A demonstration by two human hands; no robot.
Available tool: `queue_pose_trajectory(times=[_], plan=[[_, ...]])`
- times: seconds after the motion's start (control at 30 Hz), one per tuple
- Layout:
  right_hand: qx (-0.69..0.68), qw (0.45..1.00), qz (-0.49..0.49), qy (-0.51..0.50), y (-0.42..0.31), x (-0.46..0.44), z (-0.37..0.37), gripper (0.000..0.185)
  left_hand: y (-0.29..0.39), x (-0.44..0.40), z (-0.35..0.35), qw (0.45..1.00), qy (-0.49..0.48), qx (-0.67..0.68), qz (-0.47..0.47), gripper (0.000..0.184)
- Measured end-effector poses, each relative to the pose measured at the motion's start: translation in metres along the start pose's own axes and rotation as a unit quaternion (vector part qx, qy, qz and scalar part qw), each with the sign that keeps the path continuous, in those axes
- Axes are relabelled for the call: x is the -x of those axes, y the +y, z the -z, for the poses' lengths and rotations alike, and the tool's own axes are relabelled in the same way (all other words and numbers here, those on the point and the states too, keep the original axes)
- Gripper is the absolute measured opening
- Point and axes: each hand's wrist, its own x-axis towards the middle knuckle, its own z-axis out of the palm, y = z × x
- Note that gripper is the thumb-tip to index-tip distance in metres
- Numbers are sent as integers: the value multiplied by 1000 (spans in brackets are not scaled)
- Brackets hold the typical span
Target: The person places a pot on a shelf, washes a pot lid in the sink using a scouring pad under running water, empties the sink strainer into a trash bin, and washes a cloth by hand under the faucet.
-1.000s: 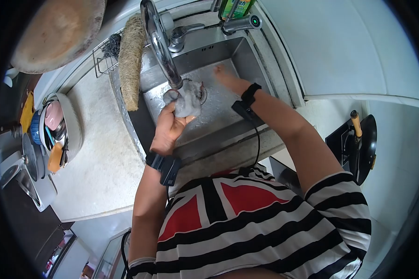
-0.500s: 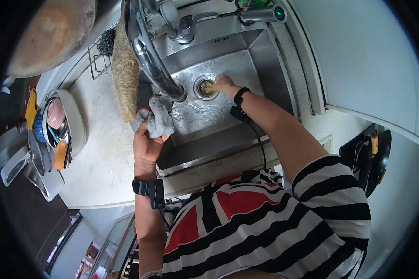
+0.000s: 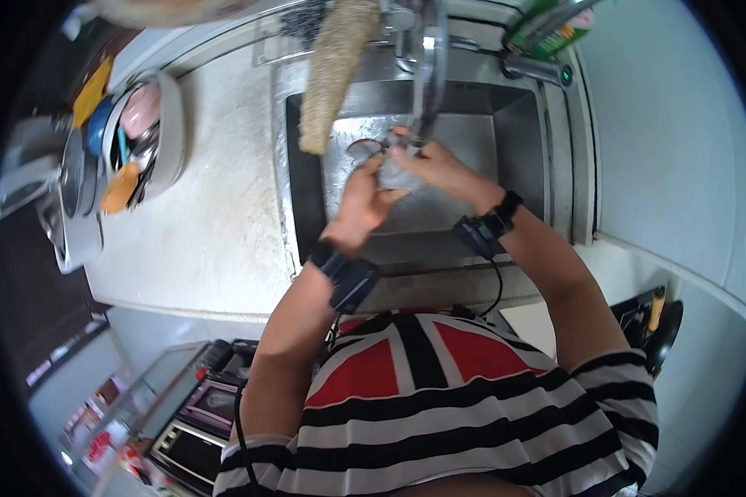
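Note:
Over the steel sink, both hands meet at a wet, light grey cloth just below the chrome faucet. My left hand grips the cloth from the left side, its fingers curled round it. My right hand is closed on the cloth's right side, slightly blurred. The drain is hidden from view. A long tan loofah hangs over the sink's back left corner.
A white basin with bowls and utensils stands on the left counter. A green bottle is behind the sink at the right. A dark pan lies far right. A wire rack with a dark scrubber is at the back.
My right hand has left the drain area and taken hold of the cloth. My left hand has brought the cloth back under the faucet. The camera view has shifted.

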Motion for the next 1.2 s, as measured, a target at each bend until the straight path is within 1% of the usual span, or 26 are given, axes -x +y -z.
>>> queue_pose_trajectory(times=[0.03, 0.1, 0.13, 0.2, 0.23, 0.27, 0.3, 0.33, 0.37, 0.4, 0.47, 0.5, 0.53, 0.57, 0.63, 0.7, 0.73, 0.8, 0.83, 0.87, 0.9, 1.0, 1.03, 1.07, 1.13, 1.2], plan=[[10, 1000, 4, -14, 6, -1, 8, 32, -7, -5, -8, 999, -12, 38, 0, 31], [167, 975, 64, 132, 23, -12, 20, 27, -11, -7, -24, 997, -27, 73, 21, 38], [174, 974, 69, 126, 21, -12, 14, 27, -11, -6, -32, 996, -30, 69, 46, 42], [321, 905, 176, 218, 23, 5, 2, 23, -15, -19, -25, 993, -40, 92, 56, 45], [330, 879, 246, 242, 9, 19, -14, 22, -18, -28, -16, 977, -110, 167, 74, 44], [338, 874, 249, 244, 3, 28, -23, 22, -21, -37, -10, 950, -180, 238, 91, 44], [321, 886, 277, 186, -4, 36, -27, 23, -20, -37, -7, 963, -110, 220, 110, 47], [305, 894, 303, 128, -9, 40, -30, 25, -24, -48, -2, 961, -123, 220, 111, 47], [345, 911, 208, 89, -11, 42, -33, 27, -31, -60, 3, 949, -201, 225, 90, 51], [352, 908, 206, 95, -11, 40, -29, 27, -28, -45, -8, 936, -225, 249, 106, 54], [501, 816, 192, 214, 2, 17, -11, 35, -17, -13, -32, 920, -253, 272, 128, 57], [552, 768, 221, 240, 19, 2, 12, 42, -13, -2, -41, 947, -201, 209, 138, 56], [570, 745, 200, 283, 10, -5, 20, 45, -11, 1, -44, 968, -146, 146, 145, 55], [584, 722, 178, 324, 1, -11, 27, 48, -13, -4, -42, 968, -144, 147, 146, 55], [532, 733, 216, 366, -22, -14, 38, 53, -16, -22, -33, 956, -247, 98, 123, 48], [527, 657, 343, 416, -31, -31, 61, 56, -2, -17, -39, 965, -200, 97, 140, 44], [530, 684, 339, 369, -41, -34, 75, 58, 5, -8, -44, 971, -158, 97, 150, 41], [615, 692, 250, 283, -34, -52, 101, 57, 18, 10, -50, 974, -165, 93, 121, 34], [615, 694, 245, 283, -34, -54, 105, 57, 23, 14, -52, 983, -147, 57, 90, 34], [602, 695, 280, 276, -30, -54, 106, 57, 24, 15, -50, 990, -128, 20, 61, 34], [589, 695, 314, 268, -27, -52, 107, 57, 23, 8, -43, 984, -143, 53, 92, 31], [588, 732, 281, 199, -32, -49, 121, 61, 19, -3, -37, 981, -134, 108, 93, 25], [543, 745, 340, 188, -30, -58, 125, 69, 18, -5, -38, 973, -125, 158, 110, 27], [542, 747, 333, 192, -23, -58, 130, 69, 17, -6, -38, 973, -123, 156, 117, 27], [537, 802, 216, 151, -41, -46, 120, 70, 16, -10, -39, 968, -99, 166, 159, 29], [536, 807, 195, 157, -40, -42, 117, 72, 13, -7, -41, 971, -115, 142, 153, 32]])
